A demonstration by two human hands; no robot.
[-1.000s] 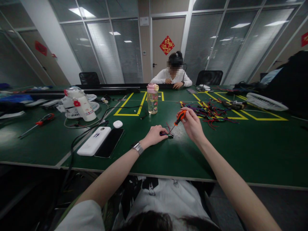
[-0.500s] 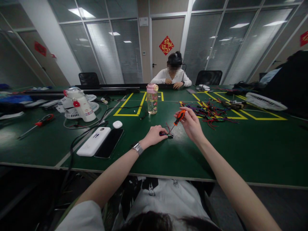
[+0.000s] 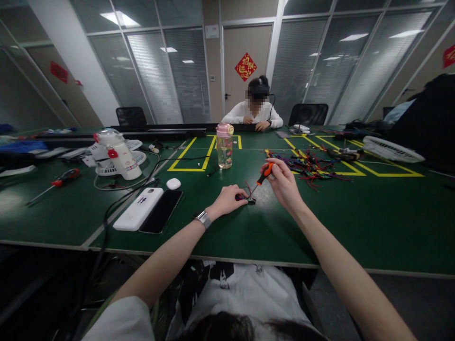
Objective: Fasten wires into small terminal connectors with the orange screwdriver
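Two bare hands work at the middle of a green table [image 3: 320,227]. The left hand [image 3: 227,199] rests on the tabletop, fingers curled closed around a small dark part [image 3: 250,201] with thin red wires, pinning it against the surface; most of the part is hidden under the fingers. The right hand [image 3: 282,182] is raised just right of it, fingers pinched shut around the orange handle of a small screwdriver [image 3: 261,177]. The tool slants down to the left, its tip meeting the dark part.

A silver wristwatch [image 3: 203,219] sits on the left wrist. Near and to the left lie a white power bank [image 3: 139,208] and, touching it, a black phone [image 3: 161,210], with a small white case [image 3: 173,183] just beyond. Farther off stands a clear bottle [image 3: 225,146] with a pink lid. Far right of the hands sprawls a tangle of coloured wires [image 3: 309,166]. At the far left lie a white fan [image 3: 115,154] and a red-handled screwdriver [image 3: 53,183]. Another person [image 3: 254,111] sits at the far side.
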